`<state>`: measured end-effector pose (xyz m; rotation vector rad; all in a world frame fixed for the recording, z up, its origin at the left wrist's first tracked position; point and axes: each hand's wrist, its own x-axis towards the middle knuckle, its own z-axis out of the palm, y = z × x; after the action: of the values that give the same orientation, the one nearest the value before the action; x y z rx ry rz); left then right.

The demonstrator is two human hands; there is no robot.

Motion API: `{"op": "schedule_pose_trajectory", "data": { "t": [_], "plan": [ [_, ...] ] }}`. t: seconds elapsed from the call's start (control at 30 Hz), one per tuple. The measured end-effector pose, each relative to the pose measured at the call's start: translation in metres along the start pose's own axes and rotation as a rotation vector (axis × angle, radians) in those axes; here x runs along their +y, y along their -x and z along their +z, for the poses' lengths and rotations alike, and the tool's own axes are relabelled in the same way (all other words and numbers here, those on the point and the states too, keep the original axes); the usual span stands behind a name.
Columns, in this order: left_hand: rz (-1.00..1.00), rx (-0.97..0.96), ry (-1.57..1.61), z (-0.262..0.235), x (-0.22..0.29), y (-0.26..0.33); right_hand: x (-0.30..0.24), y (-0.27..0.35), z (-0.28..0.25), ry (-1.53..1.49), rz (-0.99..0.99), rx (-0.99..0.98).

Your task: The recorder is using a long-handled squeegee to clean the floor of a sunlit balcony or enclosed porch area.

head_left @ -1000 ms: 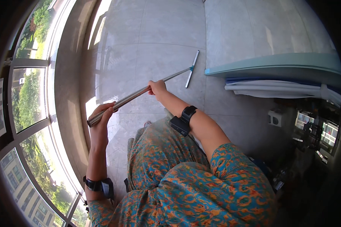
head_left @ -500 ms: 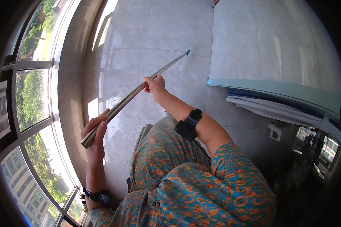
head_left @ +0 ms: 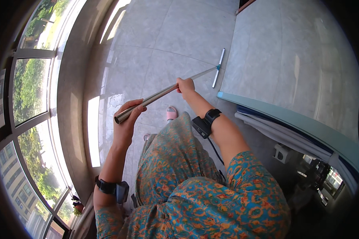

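A floor squeegee (head_left: pixel 160 95) with a long metal pole reaches away from me, from lower left to upper right. My left hand (head_left: pixel 126 117) is wrapped round the pole close to its open near end. Further along, my right hand (head_left: pixel 186 85) has its fingers closed round the same pole. The narrow blade (head_left: pixel 215 78), joined to the pole by a teal connector, lies on the grey tiled floor (head_left: pixel 179 36) beside the foot of the pale panel at the right. Near the left wall, a shiny, wet-looking patch (head_left: pixel 115 102) shows on the tiles.
Windows (head_left: pixel 31 89) and a ledge (head_left: pixel 71 95) run along my left, with a small potted plant (head_left: pixel 78 207) low there. To the right stands a large grey panel with a light blue edge (head_left: pixel 283 117), folded cloth (head_left: pixel 279 127) below it and a white object (head_left: pixel 282 153). A pink slipper (head_left: pixel 172 114) is on my foot.
The blade has swung right, closer to the panel, and now shows its full length. Both hands have shifted right with the pole, the left one also further from me. My slippered foot has come into view.
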<state>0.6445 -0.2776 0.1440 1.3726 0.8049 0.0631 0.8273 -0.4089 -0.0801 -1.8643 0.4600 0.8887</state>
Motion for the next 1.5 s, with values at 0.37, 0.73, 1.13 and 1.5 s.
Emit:
{"op": "schedule_pose_trajectory", "data": {
  "t": [0.37, 0.73, 1.13, 1.5],
  "plan": [
    [0.298, 0.282, -0.541, -0.060, 0.040, 0.081, -0.060, 0.068, 0.135, -0.190, -0.150, -0.539],
    [0.257, 0.199, -0.368, -0.079, 0.041, 0.117, -0.017, 0.130, 0.071, -0.355, -0.053, -0.403],
    [0.106, 0.077, -0.272, -0.086, 0.007, 0.136, 0.066, 0.153, 0.048, -0.053, 0.132, -0.345],
    [0.451, 0.315, -0.809, -0.120, 0.007, 0.210, 0.044, 0.194, 0.217, -0.262, -0.035, -0.733]
  ]
}}
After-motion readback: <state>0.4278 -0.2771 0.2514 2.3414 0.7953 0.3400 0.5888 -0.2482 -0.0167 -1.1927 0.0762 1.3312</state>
